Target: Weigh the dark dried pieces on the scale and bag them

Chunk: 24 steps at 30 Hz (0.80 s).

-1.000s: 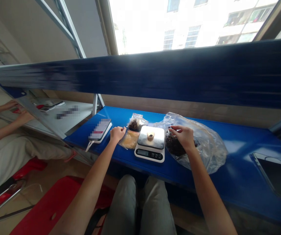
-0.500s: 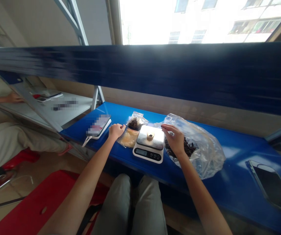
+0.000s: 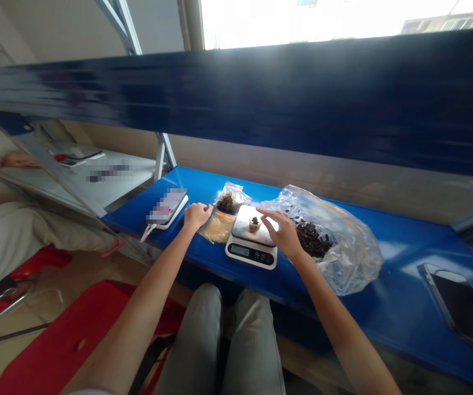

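Observation:
A white kitchen scale (image 3: 251,254) with a metal plate stands on the blue shelf. On its plate sits a small tan cup (image 3: 255,227) holding dark pieces. My right hand (image 3: 282,229) hovers over the plate's right side, its fingertips beside and just above the cup. Its thumb and forefinger are apart and nothing shows between them. Dark dried pieces (image 3: 313,240) lie in a large clear plastic bag (image 3: 358,258) right of the scale. My left hand (image 3: 197,215) rests curled on the shelf, left of a flat bag of yellowish material (image 3: 219,227). Behind that lies a small zip bag of brown bits (image 3: 229,202).
A phone (image 3: 168,206) lies on a white block with a cable at left; another phone (image 3: 462,304) lies at right. A dark blue beam (image 3: 236,109) crosses above the shelf. A red stool (image 3: 75,334) stands at lower left. A co-worker's hand (image 3: 20,159) is at far left.
My right hand has moved left from the bag's edge to the cup, its fingers parting. More dark pieces show in the cup. The left hand stays put; the view has tilted slightly down.

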Tool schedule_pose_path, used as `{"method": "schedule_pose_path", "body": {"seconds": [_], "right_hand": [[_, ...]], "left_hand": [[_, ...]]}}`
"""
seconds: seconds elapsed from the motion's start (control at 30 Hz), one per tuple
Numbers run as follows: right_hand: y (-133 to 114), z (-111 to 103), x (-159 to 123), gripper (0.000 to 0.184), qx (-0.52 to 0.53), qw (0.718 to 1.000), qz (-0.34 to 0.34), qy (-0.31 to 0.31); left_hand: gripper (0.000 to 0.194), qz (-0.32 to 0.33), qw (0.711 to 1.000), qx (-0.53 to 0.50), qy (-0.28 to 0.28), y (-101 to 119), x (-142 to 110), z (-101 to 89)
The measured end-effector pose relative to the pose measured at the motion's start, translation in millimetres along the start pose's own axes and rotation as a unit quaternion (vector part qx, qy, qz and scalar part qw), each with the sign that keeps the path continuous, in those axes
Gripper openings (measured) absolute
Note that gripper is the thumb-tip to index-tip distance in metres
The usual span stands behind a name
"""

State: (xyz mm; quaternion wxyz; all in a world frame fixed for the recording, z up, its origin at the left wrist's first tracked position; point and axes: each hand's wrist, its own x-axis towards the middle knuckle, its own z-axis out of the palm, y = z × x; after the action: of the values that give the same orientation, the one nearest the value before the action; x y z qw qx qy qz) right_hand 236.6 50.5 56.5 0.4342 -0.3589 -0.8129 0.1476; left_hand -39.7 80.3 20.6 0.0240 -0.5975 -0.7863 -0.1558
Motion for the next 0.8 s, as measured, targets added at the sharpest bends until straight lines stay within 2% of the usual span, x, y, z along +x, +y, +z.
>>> {"method": "schedule_pose_path", "body": {"seconds": [0.13,0.23,0.3,0.37,0.5,0.57,0.8], "right_hand": [[6,-10,3,0.028,0.004,0.998,0.032,0.052],[21,-25,3,0.028,-0.028,0.986,0.119,0.114],[34,-35,0,0.027,-0.088,0.974,0.19,0.087],[45,-41,-5,0.029,-0.166,0.954,0.248,0.03],[53,-43,-11,0.036,-0.219,0.93,0.288,-0.066],[50,-41,-11,0.036,-0.219,0.929,0.286,-0.079],[44,-42,-9,0.028,-0.201,0.933,0.292,-0.064]], "left_hand": [[0.049,0.001,1.0,0.001,-0.006,0,0,-0.9],[0.049,0.008,1.0,-0.004,-0.003,0,-1,-3.2],[0.049,0.011,1.0,-0.006,-0.005,1,-2,-5.0],[0.049,0.01,1.0,-0.005,-0.009,2,-2,-6.4],[0.049,0.008,1.0,-0.006,-0.008,2,-2,-6.8],[0.049,0.009,1.0,-0.006,-0.009,2,-2,-6.4],[0.048,0.004,1.0,-0.002,-0.013,3,-2,-7.7]]}}
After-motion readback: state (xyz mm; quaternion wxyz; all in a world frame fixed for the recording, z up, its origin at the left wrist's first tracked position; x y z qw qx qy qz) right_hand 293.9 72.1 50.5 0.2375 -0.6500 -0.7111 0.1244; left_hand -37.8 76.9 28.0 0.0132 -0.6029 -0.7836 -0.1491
